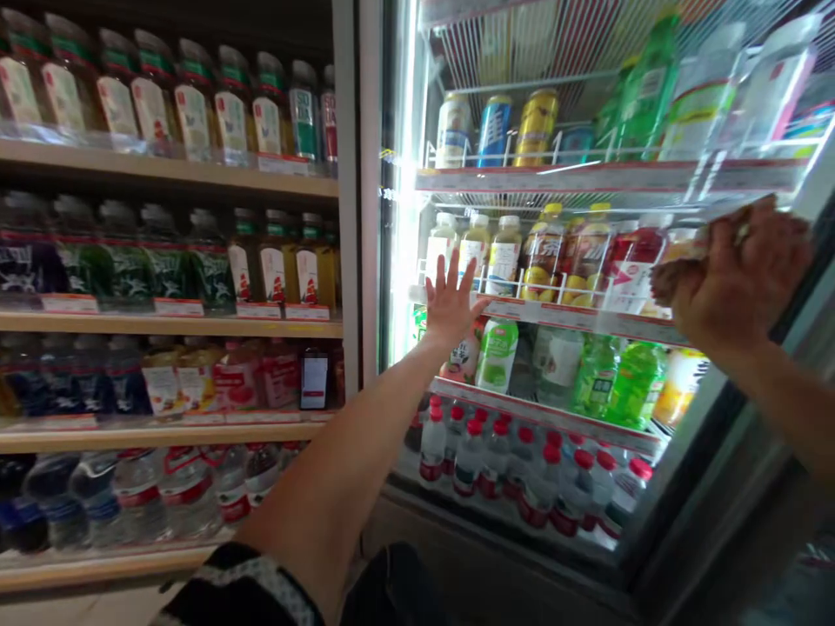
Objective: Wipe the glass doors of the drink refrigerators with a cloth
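My left hand is stretched out in front of the lit drinks fridge, fingers spread and holding nothing. It lies over the view of the white-capped bottles on the middle shelf; whether it touches the glass is hard to tell. At the right side of the fridge, my right hand is closed over a crumpled brownish cloth, which sticks out by the thumb and above the fingers. Behind that hand are a red drink bottle and the dark door frame.
Wooden shelves with rows of bottles stand on the left. A phone leans upright on one of them. Inside the fridge are cans, green bottles and red-capped water bottles. A grey post divides shelves and fridge.
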`<move>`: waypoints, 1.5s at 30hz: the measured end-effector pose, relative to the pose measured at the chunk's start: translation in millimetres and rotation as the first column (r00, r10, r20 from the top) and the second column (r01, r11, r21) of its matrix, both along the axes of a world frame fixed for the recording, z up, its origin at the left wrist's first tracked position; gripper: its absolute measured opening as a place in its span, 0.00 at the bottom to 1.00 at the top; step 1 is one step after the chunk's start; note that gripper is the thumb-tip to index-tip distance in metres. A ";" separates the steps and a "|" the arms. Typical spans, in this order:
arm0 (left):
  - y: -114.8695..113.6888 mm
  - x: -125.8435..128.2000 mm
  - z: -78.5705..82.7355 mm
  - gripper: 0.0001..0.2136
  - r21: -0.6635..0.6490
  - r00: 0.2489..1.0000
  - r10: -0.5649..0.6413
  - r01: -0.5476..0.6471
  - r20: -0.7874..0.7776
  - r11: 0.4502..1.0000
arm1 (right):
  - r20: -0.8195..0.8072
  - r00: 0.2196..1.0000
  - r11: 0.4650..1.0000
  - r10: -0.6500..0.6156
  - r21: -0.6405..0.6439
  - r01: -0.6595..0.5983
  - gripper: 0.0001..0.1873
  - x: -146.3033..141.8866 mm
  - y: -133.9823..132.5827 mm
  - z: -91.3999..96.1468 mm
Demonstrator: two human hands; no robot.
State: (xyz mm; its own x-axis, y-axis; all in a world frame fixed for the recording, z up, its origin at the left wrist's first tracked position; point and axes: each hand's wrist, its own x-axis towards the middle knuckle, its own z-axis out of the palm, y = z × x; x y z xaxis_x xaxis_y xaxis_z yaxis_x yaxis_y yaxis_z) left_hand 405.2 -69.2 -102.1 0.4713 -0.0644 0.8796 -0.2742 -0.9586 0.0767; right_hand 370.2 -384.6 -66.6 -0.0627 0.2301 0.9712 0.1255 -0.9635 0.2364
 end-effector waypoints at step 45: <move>17.6 -21.9 -147.5 0.28 0.275 0.988 -0.081 0.115 -0.132 0.955 | -0.443 0.893 0.907 -0.078 -0.404 -0.120 0.26 -6.4 86.6 -186.2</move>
